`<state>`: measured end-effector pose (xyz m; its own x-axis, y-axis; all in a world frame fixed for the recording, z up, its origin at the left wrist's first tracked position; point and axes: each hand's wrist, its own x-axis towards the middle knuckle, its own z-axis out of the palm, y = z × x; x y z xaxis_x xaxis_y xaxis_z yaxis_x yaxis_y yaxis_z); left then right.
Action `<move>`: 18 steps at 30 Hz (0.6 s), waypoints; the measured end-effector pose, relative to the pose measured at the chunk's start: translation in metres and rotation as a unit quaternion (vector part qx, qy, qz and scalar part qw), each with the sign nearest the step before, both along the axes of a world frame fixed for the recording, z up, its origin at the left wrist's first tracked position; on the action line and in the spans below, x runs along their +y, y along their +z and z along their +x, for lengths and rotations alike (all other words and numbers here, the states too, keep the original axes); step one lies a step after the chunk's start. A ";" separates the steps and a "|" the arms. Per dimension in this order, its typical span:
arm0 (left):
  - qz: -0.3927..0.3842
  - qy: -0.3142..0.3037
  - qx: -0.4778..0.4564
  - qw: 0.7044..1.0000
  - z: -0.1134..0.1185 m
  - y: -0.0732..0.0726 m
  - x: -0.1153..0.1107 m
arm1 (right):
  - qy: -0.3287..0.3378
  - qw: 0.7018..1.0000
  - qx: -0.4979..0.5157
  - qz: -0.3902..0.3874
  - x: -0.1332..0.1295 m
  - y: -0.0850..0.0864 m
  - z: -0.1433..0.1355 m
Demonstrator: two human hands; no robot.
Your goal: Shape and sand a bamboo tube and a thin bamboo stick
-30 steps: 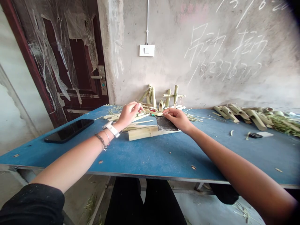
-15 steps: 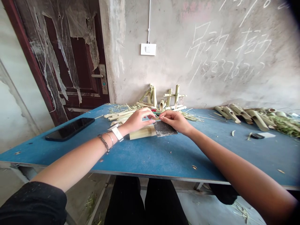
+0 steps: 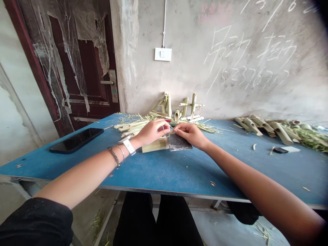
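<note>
The right hand [image 3: 191, 134] pinched a pale strip [image 3: 175, 129], a dark sheet [image 3: 179, 142] at its seven o'clock; the left hand [image 3: 151, 132] curled at nine, grip unclear. A blue table [image 3: 159, 171] stood below, a door [image 3: 89, 75] at ten.

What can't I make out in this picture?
All in the head view:
Thin pale bamboo strip: full length, covered by the fingertips of the left hand and right hand.
Flat black rectangular sheet: far right corner, behind the right hand.
Pale bamboo piece: right end, behind the sheet.
Small red object: too small, partly behind the left hand.
White chalk writing: top row, cut by the upper edge.
</note>
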<state>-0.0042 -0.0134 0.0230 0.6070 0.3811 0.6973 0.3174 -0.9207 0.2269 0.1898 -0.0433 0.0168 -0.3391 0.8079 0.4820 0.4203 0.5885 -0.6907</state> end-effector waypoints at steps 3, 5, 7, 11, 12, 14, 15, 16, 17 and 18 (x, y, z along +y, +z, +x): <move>-0.031 -0.012 -0.009 0.999 -0.001 -0.001 0.002 | -0.013 1.000 0.001 0.006 -0.001 0.001 0.001; -0.014 -0.023 -0.001 1.000 -0.001 -0.002 0.004 | -0.017 1.000 -0.006 0.011 -0.001 0.001 0.001; 0.009 -0.027 0.006 1.000 0.000 -0.003 0.005 | -0.015 1.000 -0.011 0.013 -0.001 0.000 0.000; 0.014 -0.019 0.001 1.000 0.000 -0.003 0.005 | -0.007 1.000 -0.008 0.007 -0.001 0.000 0.000; 0.010 -0.017 -0.003 1.000 0.000 -0.003 0.006 | -0.007 1.000 -0.007 0.006 -0.001 0.000 0.000; -0.001 -0.010 -0.012 1.000 0.000 -0.003 0.006 | -0.010 1.000 -0.008 0.008 0.000 0.001 0.002; -0.007 -0.006 -0.018 1.000 -0.001 -0.004 0.007 | -0.013 1.000 -0.009 0.013 0.002 0.001 0.003; -0.014 -0.003 -0.025 1.000 -0.001 -0.004 0.008 | -0.020 1.000 -0.010 0.017 0.003 0.001 0.005; -0.019 0.000 -0.033 0.999 -0.001 -0.004 0.009 | -0.029 0.999 -0.012 0.019 0.004 0.002 0.006; -0.024 0.003 -0.038 0.999 -0.002 -0.004 0.009 | -0.043 0.999 -0.015 0.020 0.006 0.002 0.008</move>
<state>-0.0058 -0.0044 0.0192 0.5515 0.4184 0.7216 0.3024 -0.9065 0.2945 0.1982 -0.0375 0.0189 -0.2840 0.8144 0.5060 0.4904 0.5768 -0.6533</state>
